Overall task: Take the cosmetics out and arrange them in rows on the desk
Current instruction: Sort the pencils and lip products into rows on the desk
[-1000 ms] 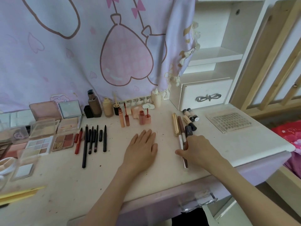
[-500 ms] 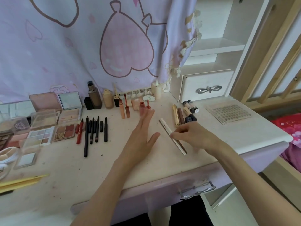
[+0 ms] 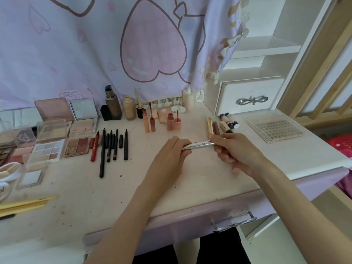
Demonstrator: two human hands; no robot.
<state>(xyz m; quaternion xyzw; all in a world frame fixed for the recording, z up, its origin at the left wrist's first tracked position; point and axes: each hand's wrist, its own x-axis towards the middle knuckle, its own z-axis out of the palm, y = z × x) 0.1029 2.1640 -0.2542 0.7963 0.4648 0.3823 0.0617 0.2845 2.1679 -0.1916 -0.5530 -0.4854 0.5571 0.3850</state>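
A slim silver cosmetic pen [image 3: 200, 144] is held level above the desk [image 3: 190, 180] between both hands. My left hand [image 3: 169, 157] grips its left end and my right hand [image 3: 234, 151] grips its right end. Behind my right hand lie a gold tube [image 3: 210, 125], a brown tube [image 3: 216, 128] and small concealer tubes [image 3: 228, 121]. Left of centre, several black pencils [image 3: 112, 147] and a red pencil [image 3: 94, 147] lie in a row. Lip gloss tubes [image 3: 152, 121] and foundation bottles [image 3: 122, 109] stand at the back. Eyeshadow palettes [image 3: 77, 147] sit at the left.
A clear tray of false lashes [image 3: 275, 130] lies at the right. A white drawer unit [image 3: 249, 96] with shelves stands at the back right. Yellow sticks [image 3: 24, 204] lie at the near left. A drawer handle [image 3: 233, 221] shows under the desk's front edge.
The silver pen has been lifted off the desk and turned level. My left hand rose from the desk and took its left end; my right hand keeps the right end.
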